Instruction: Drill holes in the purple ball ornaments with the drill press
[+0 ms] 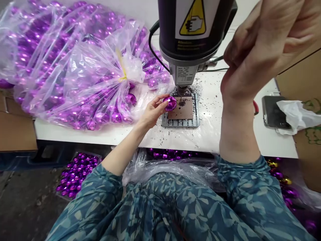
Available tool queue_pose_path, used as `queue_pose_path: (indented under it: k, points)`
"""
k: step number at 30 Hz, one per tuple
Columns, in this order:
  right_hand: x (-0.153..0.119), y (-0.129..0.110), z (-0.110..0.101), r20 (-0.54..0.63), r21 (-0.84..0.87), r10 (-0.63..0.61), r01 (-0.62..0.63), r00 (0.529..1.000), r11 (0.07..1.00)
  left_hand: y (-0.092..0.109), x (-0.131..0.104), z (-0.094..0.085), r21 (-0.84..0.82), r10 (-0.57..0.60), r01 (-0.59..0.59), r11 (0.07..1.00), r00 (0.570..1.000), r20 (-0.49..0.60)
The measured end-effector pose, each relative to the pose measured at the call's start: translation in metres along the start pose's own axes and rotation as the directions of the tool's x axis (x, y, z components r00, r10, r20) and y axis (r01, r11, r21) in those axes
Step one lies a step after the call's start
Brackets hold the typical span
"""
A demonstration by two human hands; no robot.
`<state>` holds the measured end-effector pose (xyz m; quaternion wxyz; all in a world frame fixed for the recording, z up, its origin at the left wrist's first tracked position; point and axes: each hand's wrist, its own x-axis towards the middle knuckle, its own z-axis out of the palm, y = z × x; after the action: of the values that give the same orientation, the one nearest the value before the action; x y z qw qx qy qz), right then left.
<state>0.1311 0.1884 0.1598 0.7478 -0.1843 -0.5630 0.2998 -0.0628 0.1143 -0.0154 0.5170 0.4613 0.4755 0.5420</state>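
Observation:
My left hand (155, 110) pinches a shiny purple faceted ball (170, 103) between thumb and fingers. It holds the ball at the left edge of a brown board (187, 113), which lies on the slotted metal base (180, 124) of a bench drill press (192, 30). The press's chuck (182, 89) is above the board, just right of the ball. Raised at the upper right, my right hand (265, 47) is curled round the lever (219, 59) on the press's side; its grip is mostly hidden by the fingers. Dark shavings (185, 101) litter the board and base.
A big tied plastic bag (75, 63) of purple balls covers the table's left side. One loose ball (130, 99) lies beside it. At right are a dark phone-like device (276, 112), crumpled tissue (298, 113) and cardboard (298, 73). A tray of balls (77, 174) is below left.

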Motion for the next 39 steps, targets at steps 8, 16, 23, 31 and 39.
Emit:
queue_pose_path:
  k: [8,16,23,31,39]
  points:
    - [-0.005,0.005,-0.001,-0.047,0.219,-0.125,0.132,0.991,0.967,-0.055,0.038,0.008,0.154,0.239,-0.229,0.961,0.97,-0.05]
    - [-0.007,-0.001,0.001,-0.053,0.222,-0.089,0.098,0.995,0.97,-0.081,0.051,0.006,0.287,0.353,-0.361,0.887,0.932,0.083]
    - [-0.008,-0.003,0.0,-0.036,0.229,-0.089,0.095,0.995,0.969,-0.083,0.043,0.015,0.26,0.402,-0.435,0.862,0.899,0.172]
    - [-0.01,0.004,-0.004,-0.073,0.118,-0.159,0.166,0.985,0.979,-0.067,0.026,0.02,0.392,0.409,-0.456,0.799,0.89,0.202]
    - [-0.032,-0.006,-0.021,0.125,-0.123,0.186,-0.171,0.974,0.977,-0.065,0.036,0.02,0.382,0.322,-0.357,0.852,0.934,0.154]
